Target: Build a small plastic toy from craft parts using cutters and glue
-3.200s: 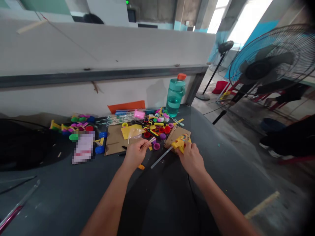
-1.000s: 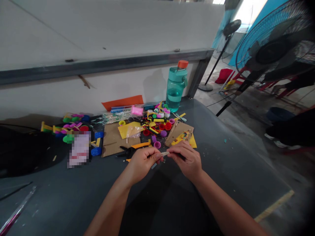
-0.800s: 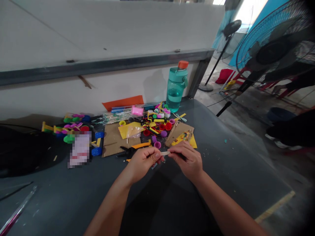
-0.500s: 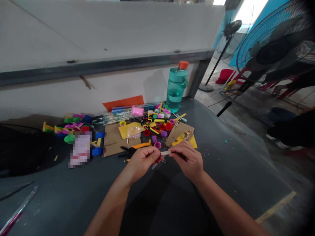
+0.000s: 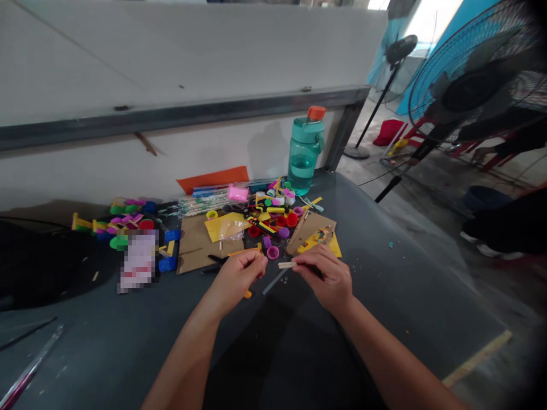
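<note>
My right hand pinches a short pale stick between thumb and fingertips. My left hand is curled, with no object showing in it, just beside the black-and-orange pliers. A thin translucent strip lies on the dark table between my hands. Beyond my right hand, a yellow glue gun rests on yellow paper next to a cardboard piece. A purple cap sits just above the gap between my hands.
Coloured caps, sticks and craft pieces lie heaped on cardboard, with a teal water bottle behind them. A black bag lies at the left. A standing fan and a seated person's legs are beyond the table's right edge.
My left hand has let go of the pale stick and moved left toward the pliers. The right hand still pinches the stick, and the translucent strip now shows between my hands.
</note>
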A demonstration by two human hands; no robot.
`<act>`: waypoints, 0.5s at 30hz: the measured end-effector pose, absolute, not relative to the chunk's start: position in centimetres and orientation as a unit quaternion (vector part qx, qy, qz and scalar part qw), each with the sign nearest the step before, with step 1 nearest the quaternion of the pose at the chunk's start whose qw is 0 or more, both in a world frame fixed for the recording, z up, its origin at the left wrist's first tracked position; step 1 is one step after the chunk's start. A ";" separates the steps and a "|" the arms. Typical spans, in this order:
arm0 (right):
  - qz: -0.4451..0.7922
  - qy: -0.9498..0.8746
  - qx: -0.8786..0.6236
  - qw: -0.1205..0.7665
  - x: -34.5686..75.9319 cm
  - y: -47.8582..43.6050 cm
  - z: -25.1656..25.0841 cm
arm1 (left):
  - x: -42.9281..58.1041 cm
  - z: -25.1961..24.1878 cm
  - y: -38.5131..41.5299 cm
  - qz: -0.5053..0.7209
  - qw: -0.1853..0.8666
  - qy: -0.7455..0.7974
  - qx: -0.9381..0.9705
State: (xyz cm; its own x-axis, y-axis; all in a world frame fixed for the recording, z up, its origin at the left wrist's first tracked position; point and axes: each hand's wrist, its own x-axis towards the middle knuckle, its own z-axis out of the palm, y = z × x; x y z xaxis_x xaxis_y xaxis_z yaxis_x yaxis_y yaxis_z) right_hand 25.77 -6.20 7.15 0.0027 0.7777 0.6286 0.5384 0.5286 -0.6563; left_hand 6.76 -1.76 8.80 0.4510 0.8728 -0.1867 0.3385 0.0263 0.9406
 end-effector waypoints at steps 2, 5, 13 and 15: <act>0.111 -0.694 -0.473 0.531 25.8 -6.2 7.1 | 6.7 8.9 -1.7 0.243 0.521 0.460 0.677; 0.112 -0.692 -0.474 0.533 25.9 -6.3 6.9 | 6.7 9.0 -1.8 0.241 0.508 0.453 0.692; 0.113 -0.685 -0.486 0.530 26.1 -6.2 6.8 | 6.8 9.0 -1.9 0.247 0.533 0.431 0.685; 0.110 -0.685 -0.483 0.534 26.1 -6.2 6.8 | 6.8 8.9 -1.9 0.257 0.542 0.437 0.671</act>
State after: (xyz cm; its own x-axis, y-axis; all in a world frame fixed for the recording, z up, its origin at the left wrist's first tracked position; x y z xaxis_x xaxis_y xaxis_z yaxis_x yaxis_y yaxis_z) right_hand 26.08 -6.17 6.83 0.0364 0.7792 0.6257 0.5441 0.5097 -0.6665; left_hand 6.79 -1.88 8.95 0.4861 0.8645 -0.1280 0.3069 -0.0317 0.9512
